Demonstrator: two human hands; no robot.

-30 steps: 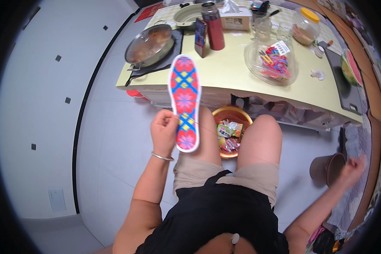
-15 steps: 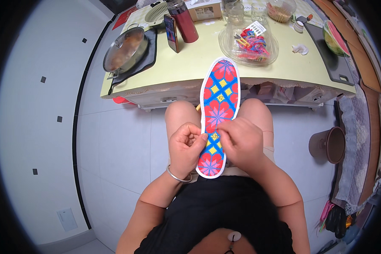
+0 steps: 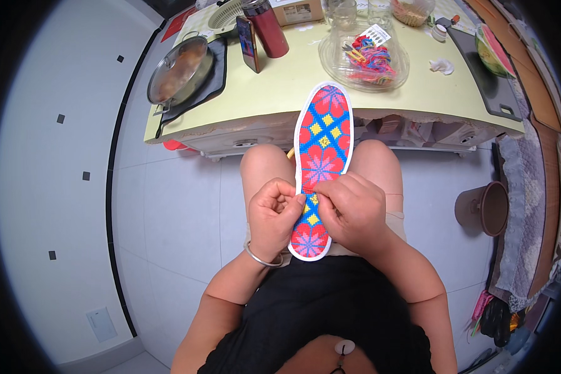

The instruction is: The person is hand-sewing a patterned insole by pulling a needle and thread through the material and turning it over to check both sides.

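An embroidered insole (image 3: 321,165), with red and pink flowers and yellow diamonds on blue, lies lengthwise above my lap, its white-edged toe pointing toward the table. My left hand (image 3: 273,209) grips its left edge, thumb on top and fingers curled at the side. Over the narrow middle of the insole, my right hand (image 3: 350,202) is closed in a pinch just right of the left thumb. Whatever its fingertips hold is too small to make out. The lower right part of the insole is partly hidden behind this hand.
On the table (image 3: 274,90) ahead stand a lidded pan (image 3: 179,68), a propped phone (image 3: 247,43), a red bottle (image 3: 267,30) and a clear plastic tray (image 3: 336,75) with colourful thread (image 3: 371,59). A cutting board (image 3: 483,81) bears watermelon (image 3: 493,50). A brown bin (image 3: 474,209) stands right.
My right hand has shifted slightly left along the insole, its fingertips now nearer the left thumb. My left hand keeps its grip. The whole view has shifted a little.
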